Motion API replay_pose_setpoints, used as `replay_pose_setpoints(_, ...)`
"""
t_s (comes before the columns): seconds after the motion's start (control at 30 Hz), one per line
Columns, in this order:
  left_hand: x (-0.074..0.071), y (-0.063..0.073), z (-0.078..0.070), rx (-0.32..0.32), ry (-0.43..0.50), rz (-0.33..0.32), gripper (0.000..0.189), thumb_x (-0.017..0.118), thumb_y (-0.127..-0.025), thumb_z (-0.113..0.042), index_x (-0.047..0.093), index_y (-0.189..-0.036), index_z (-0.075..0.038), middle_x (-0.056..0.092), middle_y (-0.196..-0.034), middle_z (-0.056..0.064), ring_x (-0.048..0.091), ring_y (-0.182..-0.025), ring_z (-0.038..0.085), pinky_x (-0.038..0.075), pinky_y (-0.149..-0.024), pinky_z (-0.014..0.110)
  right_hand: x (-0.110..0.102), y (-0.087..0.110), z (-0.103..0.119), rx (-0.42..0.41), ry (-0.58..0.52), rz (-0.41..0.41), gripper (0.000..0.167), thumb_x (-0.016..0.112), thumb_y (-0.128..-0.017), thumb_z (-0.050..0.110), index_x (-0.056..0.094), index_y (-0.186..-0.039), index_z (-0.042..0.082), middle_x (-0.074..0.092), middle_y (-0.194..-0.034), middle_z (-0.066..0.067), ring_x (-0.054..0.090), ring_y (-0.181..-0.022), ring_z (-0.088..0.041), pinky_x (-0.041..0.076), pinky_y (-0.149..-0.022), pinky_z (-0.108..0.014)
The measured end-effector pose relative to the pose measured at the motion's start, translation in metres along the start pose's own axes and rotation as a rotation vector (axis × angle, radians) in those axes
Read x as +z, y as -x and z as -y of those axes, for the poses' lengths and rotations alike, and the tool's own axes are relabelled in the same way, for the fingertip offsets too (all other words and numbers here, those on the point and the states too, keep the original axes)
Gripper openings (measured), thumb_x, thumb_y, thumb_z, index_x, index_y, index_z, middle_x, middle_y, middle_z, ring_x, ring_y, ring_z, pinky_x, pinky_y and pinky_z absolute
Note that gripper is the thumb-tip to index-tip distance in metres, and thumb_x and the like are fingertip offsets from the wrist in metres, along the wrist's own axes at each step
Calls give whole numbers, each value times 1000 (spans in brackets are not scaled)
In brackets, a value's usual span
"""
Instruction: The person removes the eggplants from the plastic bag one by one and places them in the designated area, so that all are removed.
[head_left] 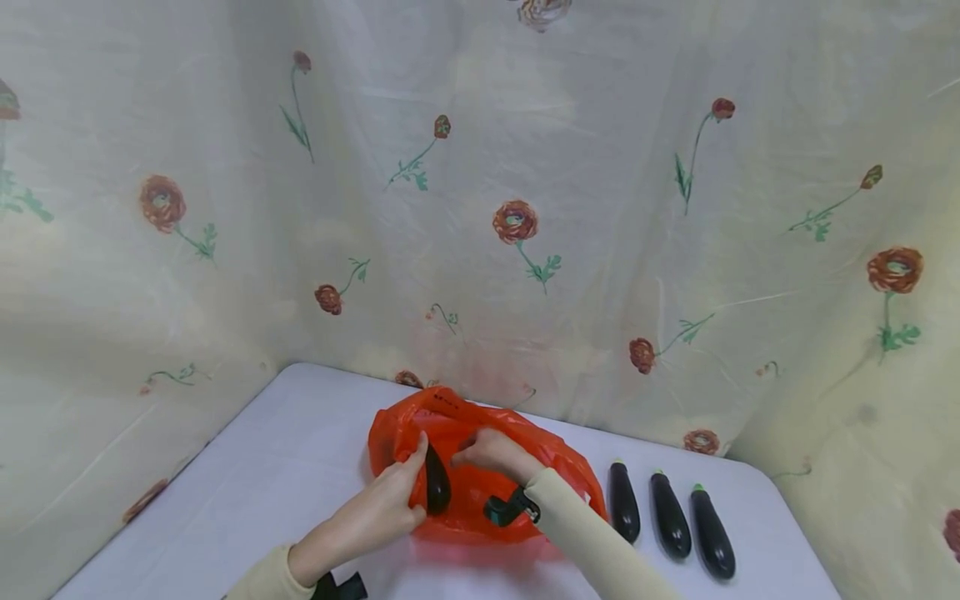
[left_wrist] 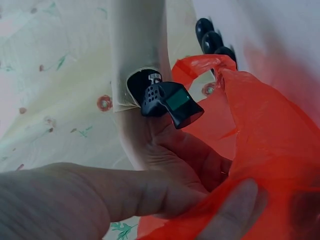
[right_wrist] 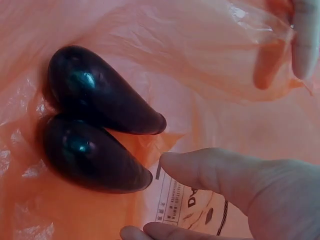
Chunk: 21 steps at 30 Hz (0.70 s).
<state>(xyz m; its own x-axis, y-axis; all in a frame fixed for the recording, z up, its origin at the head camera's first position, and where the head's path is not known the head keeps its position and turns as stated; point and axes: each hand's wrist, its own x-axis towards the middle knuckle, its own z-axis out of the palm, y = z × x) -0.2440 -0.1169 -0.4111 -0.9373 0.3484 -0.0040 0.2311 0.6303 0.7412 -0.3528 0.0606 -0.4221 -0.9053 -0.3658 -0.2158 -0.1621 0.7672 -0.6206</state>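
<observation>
A red plastic bag (head_left: 468, 492) lies with its mouth spread on the table. My left hand (head_left: 386, 500) pinches the bag's near left rim between thumb and fingers; the fingers show through the film in the left wrist view. Inside the bag is my right hand (head_left: 498, 454), its thumb and fingers apart with nothing between them. Two dark eggplants, an upper one (right_wrist: 100, 90) and a lower one (right_wrist: 92, 155), lie side by side in the bag, just beyond the right thumb's tip. The head view shows one eggplant (head_left: 437, 482) beside the left hand.
Three more eggplants lie in a row right of the bag: a left one (head_left: 624, 504), a middle one (head_left: 670, 517) and a right one (head_left: 711, 533). The white table (head_left: 322, 442) meets a flower-printed curtain (head_left: 480, 167) behind and at both sides.
</observation>
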Motion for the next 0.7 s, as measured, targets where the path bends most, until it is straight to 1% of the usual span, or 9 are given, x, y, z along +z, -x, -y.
replay_pose_setpoints(0.1, 0, 0, 0, -1, -8, -3, 87, 62, -81, 4, 9, -152, 6, 43, -64, -2, 39, -63, 15, 33, -51, 21, 3, -2, 2, -21, 8, -9, 18, 73, -82, 28, 73, -86, 10, 66, -78, -5, 55, -75, -21, 48, -74, -36)
replay_pose_setpoints(0.17, 0, 0, 0, -1, -10, -2, 87, 61, -81, 4, 9, -152, 6, 43, -65, -2, 39, -64, 15, 33, -51, 21, 6, -3, 3, -38, 3, -13, 19, 74, -82, 27, 73, -83, 9, 57, -66, -1, 52, -70, -19, 44, -68, -32)
replay_pose_setpoints(0.23, 0, 0, -1, 2, -17, -3, 87, 61, -81, 4, 10, -152, 6, 41, -64, -3, 38, -63, 15, 32, -51, 22, 9, -4, 4, -59, -1, -23, 19, 74, -81, 25, 72, -79, 7, 45, -59, 2, 47, -64, -17, 39, -62, -29)
replay_pose_setpoints(0.3, 0, 0, -1, 5, -18, -2, 87, 61, -81, 4, 10, -152, 6, 40, -63, -3, 38, -63, 15, 32, -51, 22, 11, -3, 5, -80, 3, -41, 17, 74, -81, 22, 69, -77, 5, 39, -58, 2, 44, -61, -17, 36, -59, -28)
replay_pose_setpoints(0.43, 1, 0, -1, 15, -25, -7, 87, 61, -81, 4, 10, -152, 6, 38, -63, -3, 37, -61, 14, 32, -51, 21, 14, -3, 11, -105, 29, -79, 15, 74, -80, 17, 63, -73, 9, 39, -60, 1, 43, -60, -17, 37, -58, -28)
replay_pose_setpoints(0.6, 0, 1, 0, 33, -36, -21, 87, 60, -80, 5, 10, -152, 6, 36, -63, -4, 36, -58, 12, 31, -50, 21, 17, -6, 16, -112, 42, -82, 13, 76, -80, 19, 66, -75, 11, 46, -61, 1, 48, -63, -18, 42, -63, -30)
replay_pose_setpoints(0.7, 1, 1, 0, 28, -38, -18, 88, 60, -80, 5, 9, -152, 6, 35, -62, -4, 36, -57, 12, 30, -50, 22, 19, -8, 17, -105, 52, -80, 11, 76, -80, 21, 69, -79, 12, 51, -64, 2, 51, -67, -18, 45, -69, -33)
